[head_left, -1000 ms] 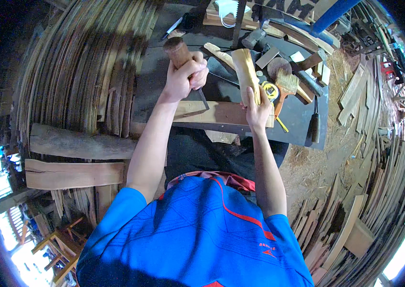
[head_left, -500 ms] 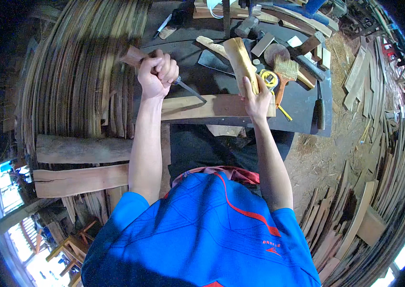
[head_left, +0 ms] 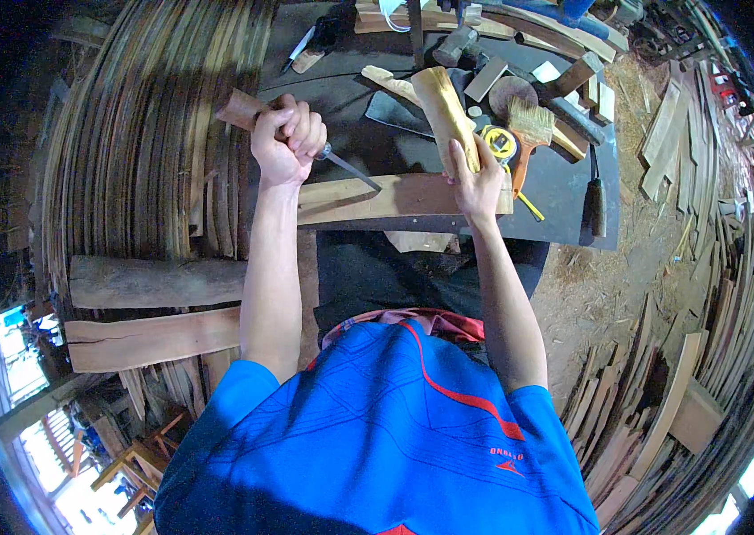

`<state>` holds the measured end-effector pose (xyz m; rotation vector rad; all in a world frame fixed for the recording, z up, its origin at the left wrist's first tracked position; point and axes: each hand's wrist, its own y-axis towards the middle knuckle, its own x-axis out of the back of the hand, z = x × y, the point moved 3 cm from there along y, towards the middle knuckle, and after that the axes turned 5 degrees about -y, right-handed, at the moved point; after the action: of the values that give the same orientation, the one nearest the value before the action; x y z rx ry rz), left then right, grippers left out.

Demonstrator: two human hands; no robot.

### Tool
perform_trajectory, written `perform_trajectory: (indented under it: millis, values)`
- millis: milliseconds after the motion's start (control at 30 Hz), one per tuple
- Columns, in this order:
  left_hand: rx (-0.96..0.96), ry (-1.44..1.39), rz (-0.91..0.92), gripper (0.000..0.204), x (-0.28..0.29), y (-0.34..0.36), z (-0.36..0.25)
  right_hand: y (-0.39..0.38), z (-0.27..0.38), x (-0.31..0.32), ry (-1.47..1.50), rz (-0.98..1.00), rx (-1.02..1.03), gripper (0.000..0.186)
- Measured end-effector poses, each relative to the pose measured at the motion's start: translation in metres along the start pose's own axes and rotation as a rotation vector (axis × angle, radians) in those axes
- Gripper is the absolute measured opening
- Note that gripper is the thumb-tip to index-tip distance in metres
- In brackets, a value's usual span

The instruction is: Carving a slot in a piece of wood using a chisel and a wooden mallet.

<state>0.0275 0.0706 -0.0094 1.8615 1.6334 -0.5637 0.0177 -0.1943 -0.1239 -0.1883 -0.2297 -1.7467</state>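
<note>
Dark grey flat-topped workbench [head_left: 564, 218] carries a long, pale, flat wooden board [head_left: 413, 198] along its near edge.

Risks (judged): board could slide or swing under a push, as no clamp shows on it. Yellowish rounded wooden club [head_left: 448, 116], lower end gripped in the right hand [head_left: 477, 185] with thumb laid along it, could glance off a slanted handle and catch the left hand [head_left: 286, 138]. Brown-handled chisel with a slim steel blade [head_left: 352, 169], left fist wrapped round its handle, could skid because it leans; a slip would run toward the right hand.

Axes: board runs left–right, nearly parallel to the bench's near edge; left end hidden by the left forearm [head_left: 274, 259]. Club points outward, slightly leftward, free end farthest. Chisel slants diagonally, butt far-left, tip near-right over the board. Tip contact: cannot tell.
</note>
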Motion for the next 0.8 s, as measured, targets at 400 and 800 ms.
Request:
perform_trajectory:
  millis: [400,800]
  values:
    - [-0.003,0.030,-0.035,0.031,-0.002,0.000,0.000,0.000,-0.001,0.000,0.005,0.009,0.015,0.045]
    - [0.108,0.108,0.031,0.033,-0.025,0.029,0.019,-0.001,0.003,-0.001,-0.005,-0.012,0.003,0.043]
